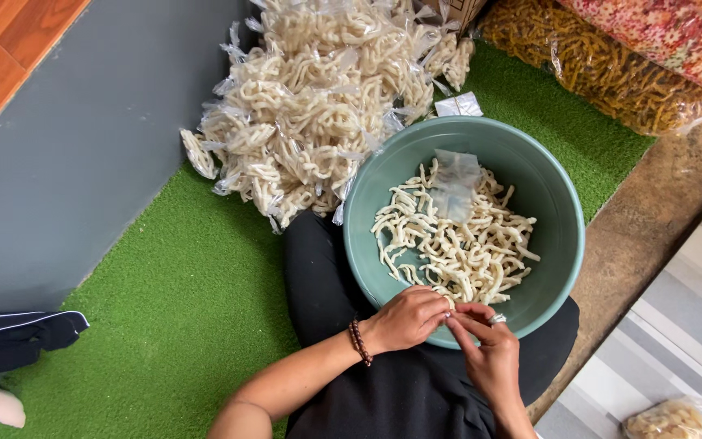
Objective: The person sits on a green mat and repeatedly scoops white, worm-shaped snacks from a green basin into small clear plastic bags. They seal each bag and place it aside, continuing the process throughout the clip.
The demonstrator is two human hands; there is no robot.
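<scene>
- Seated on green artificial turf, teal bowl resting in the lap, part-filled with pale, curly cracker sticks.
- Left hand, beaded bracelet at the wrist, curled nearly closed at the bowl's near rim; right hand, ringed, meeting it fingertip to fingertip.
- Fingers of both hands pinched together on something small and pale between them, probably a cracker stick or a bag's edge; too hidden to tell which.
- Small clear plastic bag lying loose on top of the sticks in the bowl.
- Heap of filled clear packets piled just beyond the bowl, against a grey wall; large bag of darker orange snacks at upper right.
- Sticks judged light, dry, stiff and brittle: best taken gently mid-length, in loose bunches, never squeezed. Bag thin, limp and slippery: best gripped at its open edge.
</scene>
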